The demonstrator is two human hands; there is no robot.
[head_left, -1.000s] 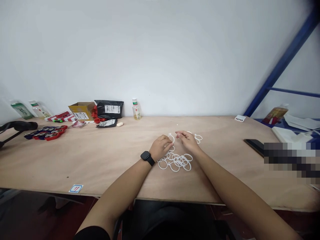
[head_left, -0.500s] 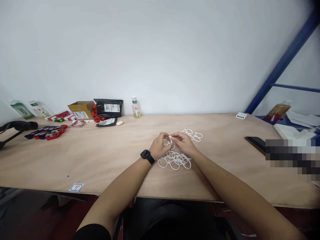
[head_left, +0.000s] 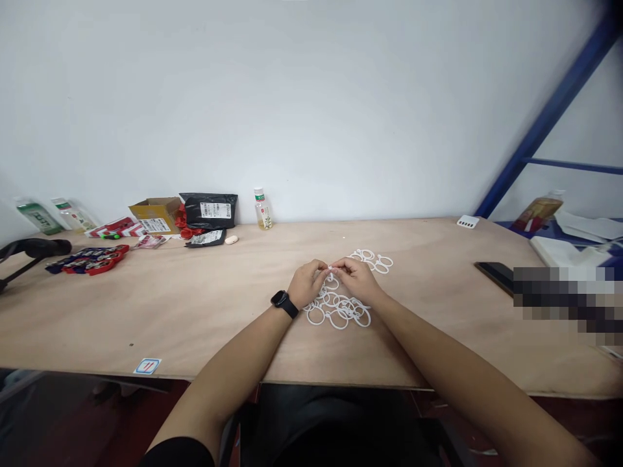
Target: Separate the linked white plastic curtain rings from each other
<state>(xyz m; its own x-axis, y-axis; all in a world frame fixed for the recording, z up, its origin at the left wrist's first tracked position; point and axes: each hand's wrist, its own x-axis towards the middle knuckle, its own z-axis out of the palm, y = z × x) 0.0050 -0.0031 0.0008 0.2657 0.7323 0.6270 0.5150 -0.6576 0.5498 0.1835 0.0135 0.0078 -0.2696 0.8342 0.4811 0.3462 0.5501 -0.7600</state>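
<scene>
My left hand (head_left: 306, 283), with a black watch on its wrist, and my right hand (head_left: 357, 277) meet fingertip to fingertip above the wooden table (head_left: 195, 305). Both pinch one small white plastic ring (head_left: 331, 268) between them. Right below my hands lies a heap of white rings (head_left: 341, 310). A smaller group of white rings (head_left: 375, 261) lies just beyond my right hand.
At the back left stand a cardboard box (head_left: 154, 215), a black bag (head_left: 209, 210), a small bottle (head_left: 263, 211) and red and blue packets (head_left: 87, 259). A black phone (head_left: 495, 274) lies at the right, near a blue metal frame (head_left: 540, 123).
My hands have closed together: a second ago they were slightly apart over the ring heap, now the fingertips meet on one ring. The view has shifted a little.
</scene>
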